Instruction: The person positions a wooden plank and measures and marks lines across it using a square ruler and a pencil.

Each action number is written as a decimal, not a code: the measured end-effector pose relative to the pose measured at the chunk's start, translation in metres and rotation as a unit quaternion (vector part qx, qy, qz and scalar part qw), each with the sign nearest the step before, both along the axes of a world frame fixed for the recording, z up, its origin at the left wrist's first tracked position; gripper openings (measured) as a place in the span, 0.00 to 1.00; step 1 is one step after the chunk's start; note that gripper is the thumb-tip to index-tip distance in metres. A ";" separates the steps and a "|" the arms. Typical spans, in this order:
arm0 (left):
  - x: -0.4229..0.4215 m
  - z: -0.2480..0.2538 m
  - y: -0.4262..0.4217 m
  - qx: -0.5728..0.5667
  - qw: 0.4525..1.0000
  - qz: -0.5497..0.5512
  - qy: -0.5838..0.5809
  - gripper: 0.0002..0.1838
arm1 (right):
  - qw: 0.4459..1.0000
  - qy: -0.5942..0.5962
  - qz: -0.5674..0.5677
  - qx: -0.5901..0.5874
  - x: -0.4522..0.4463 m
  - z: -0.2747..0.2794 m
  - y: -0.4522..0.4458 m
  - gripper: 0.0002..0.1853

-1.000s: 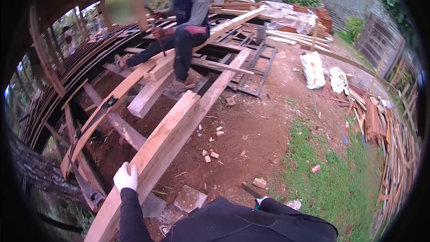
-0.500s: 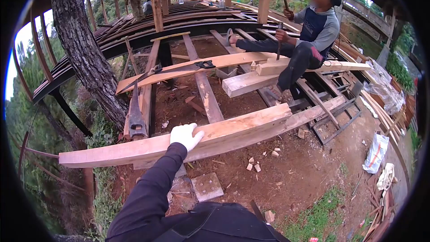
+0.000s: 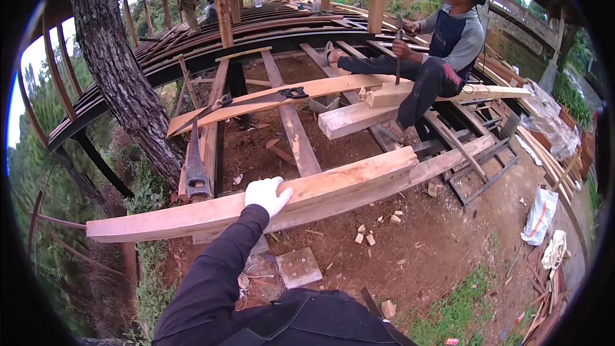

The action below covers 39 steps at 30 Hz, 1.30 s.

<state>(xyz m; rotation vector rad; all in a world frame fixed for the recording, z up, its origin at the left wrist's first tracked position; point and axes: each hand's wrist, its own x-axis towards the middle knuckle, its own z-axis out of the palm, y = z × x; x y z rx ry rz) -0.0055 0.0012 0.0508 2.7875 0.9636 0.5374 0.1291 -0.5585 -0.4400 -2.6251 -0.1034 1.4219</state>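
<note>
My left hand, in a white glove, rests on top of a thick wooden beam, its fingers bent over the far edge. The beam lies along a second, longer timber. Beyond it, one handsaw stands handle down near the tree, and another with a black handle lies on a long plank. My right hand is out of sight; only a dark blade shows beside my clothing at the bottom.
A seated co-worker holds a chisel-like tool upright on a wood block and a hammer. A tree trunk stands at left. Small wood offcuts, a concrete slab and a white sack lie on the ground.
The view has swung left since the first frame, and my right hand has left it. The co-worker's hammer has come down to the tool. My left hand stays on the beam.
</note>
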 end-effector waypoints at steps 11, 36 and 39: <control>0.000 0.008 -0.004 -0.006 1.000 0.002 0.013 0.30 | 1.000 0.006 -0.021 -0.004 -0.011 -0.002 0.001 0.38; 0.001 -0.001 -0.002 0.012 1.000 -0.002 0.004 0.29 | 0.998 0.039 -0.050 -0.014 -0.067 -0.026 -0.051 0.34; 0.002 -0.002 -0.001 0.013 1.000 -0.004 0.005 0.29 | 0.997 0.051 -0.051 -0.029 -0.065 -0.039 -0.056 0.31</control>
